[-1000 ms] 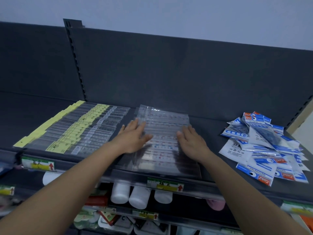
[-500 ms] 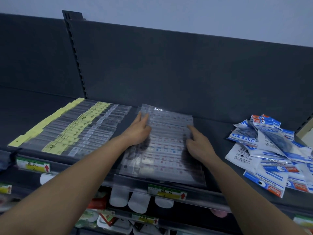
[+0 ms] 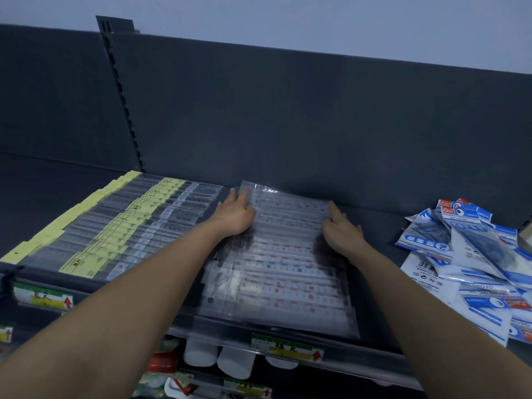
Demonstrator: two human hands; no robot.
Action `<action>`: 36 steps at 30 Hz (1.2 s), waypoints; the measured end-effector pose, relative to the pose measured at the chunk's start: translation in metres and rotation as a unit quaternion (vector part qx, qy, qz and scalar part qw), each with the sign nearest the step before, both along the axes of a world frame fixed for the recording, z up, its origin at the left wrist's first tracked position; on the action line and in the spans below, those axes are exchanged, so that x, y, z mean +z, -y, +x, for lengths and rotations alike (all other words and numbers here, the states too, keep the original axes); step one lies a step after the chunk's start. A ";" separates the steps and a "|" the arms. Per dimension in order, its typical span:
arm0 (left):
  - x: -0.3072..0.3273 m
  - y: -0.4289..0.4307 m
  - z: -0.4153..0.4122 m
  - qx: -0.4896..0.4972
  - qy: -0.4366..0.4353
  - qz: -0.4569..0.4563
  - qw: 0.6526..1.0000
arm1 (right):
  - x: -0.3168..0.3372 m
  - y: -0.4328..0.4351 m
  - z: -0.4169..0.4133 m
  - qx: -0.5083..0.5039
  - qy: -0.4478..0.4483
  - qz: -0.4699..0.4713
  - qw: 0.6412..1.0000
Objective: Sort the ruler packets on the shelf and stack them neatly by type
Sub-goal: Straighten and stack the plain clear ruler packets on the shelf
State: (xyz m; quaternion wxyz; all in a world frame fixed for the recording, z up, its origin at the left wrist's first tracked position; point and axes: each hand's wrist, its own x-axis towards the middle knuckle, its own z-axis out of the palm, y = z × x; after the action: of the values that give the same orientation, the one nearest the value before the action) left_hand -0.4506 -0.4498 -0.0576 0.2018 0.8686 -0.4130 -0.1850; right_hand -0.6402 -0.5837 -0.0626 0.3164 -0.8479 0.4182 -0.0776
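A stack of clear ruler packets with red and blue marks (image 3: 285,263) lies in the middle of the dark shelf (image 3: 377,226). My left hand (image 3: 234,216) presses flat against the stack's left edge, fingers straight and reaching its far corner. My right hand (image 3: 341,230) rests flat on the stack's right side, fingers pointing toward the back. To the left lies a fanned row of clear ruler packets with yellow labels (image 3: 115,226). At the right sits a loose heap of blue-and-white packets (image 3: 472,260).
The dark back panel (image 3: 288,125) rises right behind the stack. Price tags (image 3: 288,348) run along the shelf's front rail. White bottles (image 3: 233,362) and colourful items stand on the lower shelf below.
Both hands slid farther back along the sides of the middle stack, the left one out to its left edge. The stack's edges look more squared.
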 end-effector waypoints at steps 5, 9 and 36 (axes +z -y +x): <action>-0.004 0.008 -0.001 0.019 0.076 -0.004 0.997 | -0.014 0.003 0.004 -0.032 0.015 -0.080 0.996; -0.003 0.012 0.003 0.004 0.093 0.021 0.995 | -0.012 0.008 0.010 -0.019 -0.001 -0.094 0.995; 0.007 -0.052 -0.036 -0.072 0.057 0.024 0.995 | 0.013 -0.058 -0.035 -0.015 0.178 0.056 0.982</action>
State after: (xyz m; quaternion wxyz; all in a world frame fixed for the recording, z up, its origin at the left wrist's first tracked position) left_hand -0.4871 -0.3980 -0.0510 0.1433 0.8504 -0.4807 -0.1586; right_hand -0.6755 -0.5255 -0.0499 0.4316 -0.7952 0.3715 -0.2084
